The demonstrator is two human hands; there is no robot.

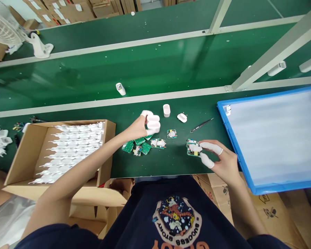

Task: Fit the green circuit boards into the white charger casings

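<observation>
A small green circuit board with white blobs (pixel 194 148) is gripped between the thumb and forefinger of the right hand (pixel 226 159), whose fingertips are covered in white; another board edge is seen just beyond it, and whether the two are joined cannot be told. The fingers of the left hand (pixel 151 125), also white-tipped, are curled inward; whether anything is held in them cannot be told. Just below the left hand, a loose group of flat green circuit boards (pixel 145 148) is spread on the dark green tabletop (pixel 155 166). To its right are placed a white hollow plastic cup (pixel 166 111) and a white oval plastic cap with pins (pixel 182 117). Slim black tweezers (pixel 200 126) are laid beyond the right hand, their small marking unreadable. A blue-rimmed white tray (pixel 230 133) is set to the right of that hand. The words "SUCCESS STORY" can be read on the round badge (pixel 175 218) of the navy shirt (pixel 134 221); below it, orange lettering is cut off. Left of the left hand, rows of white plastic pieces (pixel 80 138) are packed in a brown cardboard box (pixel 108 138).
</observation>
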